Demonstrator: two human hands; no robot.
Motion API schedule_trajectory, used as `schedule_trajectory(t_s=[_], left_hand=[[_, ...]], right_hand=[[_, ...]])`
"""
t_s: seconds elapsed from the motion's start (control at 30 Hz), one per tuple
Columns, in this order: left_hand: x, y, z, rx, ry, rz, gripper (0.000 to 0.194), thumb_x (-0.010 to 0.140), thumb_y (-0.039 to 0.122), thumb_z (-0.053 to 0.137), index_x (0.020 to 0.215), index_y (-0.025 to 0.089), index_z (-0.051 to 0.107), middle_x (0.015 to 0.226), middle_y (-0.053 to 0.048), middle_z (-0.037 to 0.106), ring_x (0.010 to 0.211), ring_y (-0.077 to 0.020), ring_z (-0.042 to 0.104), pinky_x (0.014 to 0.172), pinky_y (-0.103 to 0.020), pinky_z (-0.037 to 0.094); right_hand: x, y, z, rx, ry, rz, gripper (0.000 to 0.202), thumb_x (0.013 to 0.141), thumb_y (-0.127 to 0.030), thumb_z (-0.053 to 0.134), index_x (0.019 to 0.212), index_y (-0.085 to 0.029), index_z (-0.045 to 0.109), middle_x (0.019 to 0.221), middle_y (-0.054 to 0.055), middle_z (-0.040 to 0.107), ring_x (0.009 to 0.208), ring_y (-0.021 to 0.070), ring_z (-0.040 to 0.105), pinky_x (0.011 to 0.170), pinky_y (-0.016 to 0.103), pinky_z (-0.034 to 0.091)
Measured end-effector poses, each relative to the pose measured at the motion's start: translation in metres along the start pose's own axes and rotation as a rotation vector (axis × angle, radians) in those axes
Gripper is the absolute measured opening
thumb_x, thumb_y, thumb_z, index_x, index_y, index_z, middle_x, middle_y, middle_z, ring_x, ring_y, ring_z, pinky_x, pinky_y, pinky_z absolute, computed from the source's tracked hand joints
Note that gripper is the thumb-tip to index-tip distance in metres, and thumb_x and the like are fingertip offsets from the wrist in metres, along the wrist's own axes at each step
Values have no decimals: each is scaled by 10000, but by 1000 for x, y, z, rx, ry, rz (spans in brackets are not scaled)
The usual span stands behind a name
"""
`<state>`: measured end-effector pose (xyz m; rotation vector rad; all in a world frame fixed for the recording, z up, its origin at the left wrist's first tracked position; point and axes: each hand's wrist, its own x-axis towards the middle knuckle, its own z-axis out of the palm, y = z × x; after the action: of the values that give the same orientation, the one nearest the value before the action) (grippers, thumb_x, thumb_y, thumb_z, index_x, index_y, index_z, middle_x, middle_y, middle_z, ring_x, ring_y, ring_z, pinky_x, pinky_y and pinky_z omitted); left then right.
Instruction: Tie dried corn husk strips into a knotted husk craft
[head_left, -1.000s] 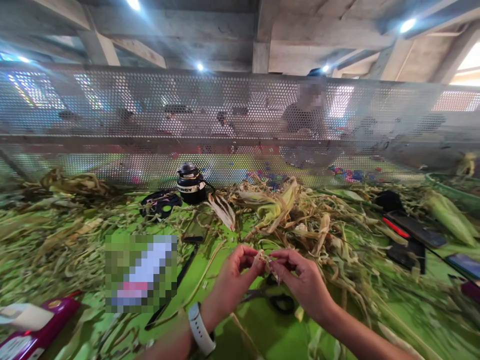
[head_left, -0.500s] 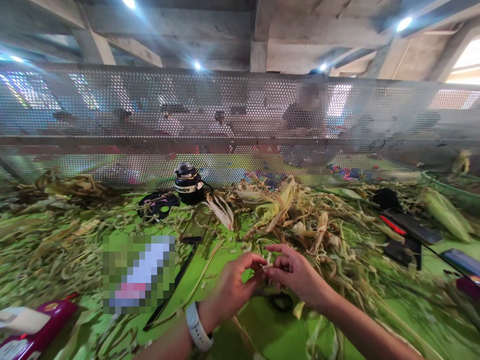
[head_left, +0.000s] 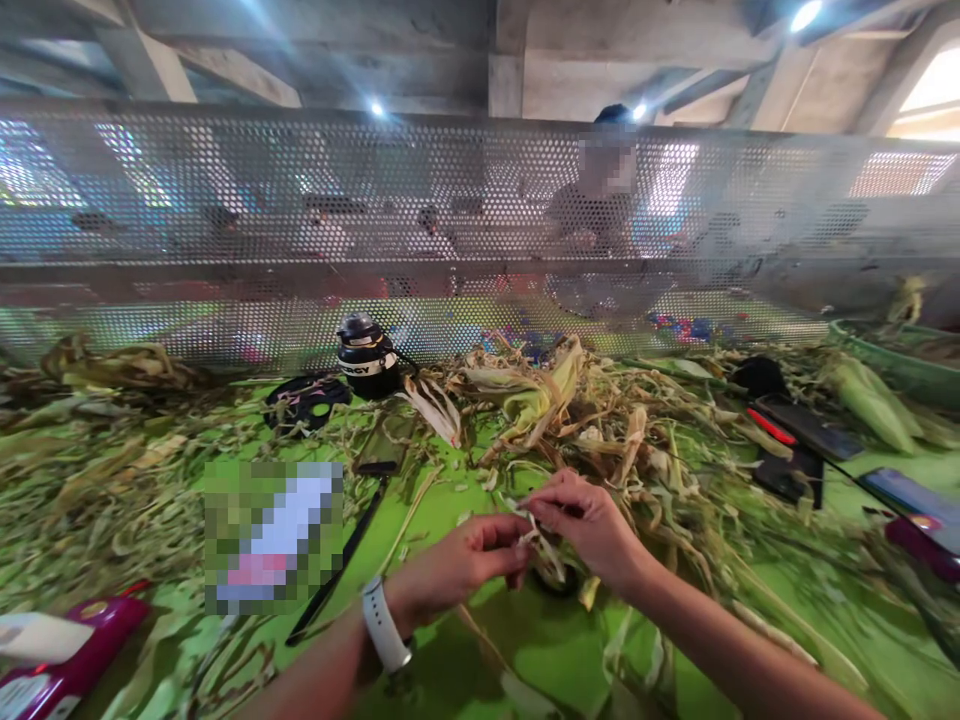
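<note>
Above the green tabletop (head_left: 517, 650), my left hand (head_left: 469, 555), with a white watch (head_left: 385, 625) on its wrist, is closed in a pinch on a pale strip of corn husk (head_left: 551, 560). My right hand (head_left: 592, 525) pinches the same strip from the other side, its fingertips close to the left ones. The strip hangs between both hands and is partly hidden by the fingers. Just below it lies a dark looped object, mostly covered. Beyond my hands sits a heap of dry corn husks (head_left: 544, 395).
A black bottle (head_left: 367, 365) stands near the perforated metal screen (head_left: 465, 220); people sit behind it. Shredded husk (head_left: 112, 490) covers the left side. A magenta device (head_left: 82, 655) lies front left. Phones (head_left: 919, 510), a green husk (head_left: 874, 405) and a green basket (head_left: 900, 350) are at right.
My right hand has turned and closed further, fingers now pinched near the strip's upper end. More of the strip shows hanging between the hands. The camera view has shifted slightly.
</note>
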<state>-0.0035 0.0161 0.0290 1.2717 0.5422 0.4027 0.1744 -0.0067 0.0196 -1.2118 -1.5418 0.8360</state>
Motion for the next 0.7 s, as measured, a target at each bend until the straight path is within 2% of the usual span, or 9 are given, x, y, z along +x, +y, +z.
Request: schedule_trajectory(t_s=[0.13,0.27,0.37,0.47,0.57,0.63,0.7], left_hand=[[-5,4,10,39,-77,-56,237,748,371,652,869,174,704,735,-5,551,649,-111,431,636,-219,353],[-12,1,23,56,-250,-148,289,765,407,621,961,212,706,692,8,520,586,-102,413,608,-218,343],[-13,0,29,43,-275,-166,321,777,403,599,1026,223,694,684,3,533,582,-111,428,617,-225,350],[-11,-1,31,-38,-236,-132,276,771,328,593,986,195,706,654,0,561,610,-124,485,705,-244,374],[-6,-3,30,-217,-114,-76,223,739,280,603,894,160,709,654,-7,595,590,-126,529,725,-264,388],[-1,-6,27,-306,29,-21,183,715,293,656,816,147,701,689,-14,603,558,-106,506,633,-241,386],[3,-9,22,-349,134,20,206,684,317,718,785,139,694,714,-14,594,542,-80,459,552,-210,353]], right_hand=[[0,0,3,25,-34,-16,219,782,-390,645,745,-198,744,673,10,545,685,140,523,655,266,415],[2,1,2,-6,47,-35,246,791,-406,626,737,-191,732,654,7,533,660,138,506,629,260,408],[4,3,2,-51,102,-36,246,795,-391,611,720,-182,714,644,4,518,643,135,490,612,252,402],[6,5,4,-47,63,54,236,798,-362,578,733,-162,684,644,5,533,623,131,487,586,243,399],[7,2,1,37,10,174,226,778,-319,546,897,-151,641,689,2,550,610,128,500,570,243,411],[6,-6,-8,52,-13,139,270,750,-250,525,991,-156,602,762,12,562,674,141,526,621,258,432],[4,-16,-18,12,-128,12,266,721,-198,502,961,-162,609,809,24,569,742,159,534,675,276,440]])
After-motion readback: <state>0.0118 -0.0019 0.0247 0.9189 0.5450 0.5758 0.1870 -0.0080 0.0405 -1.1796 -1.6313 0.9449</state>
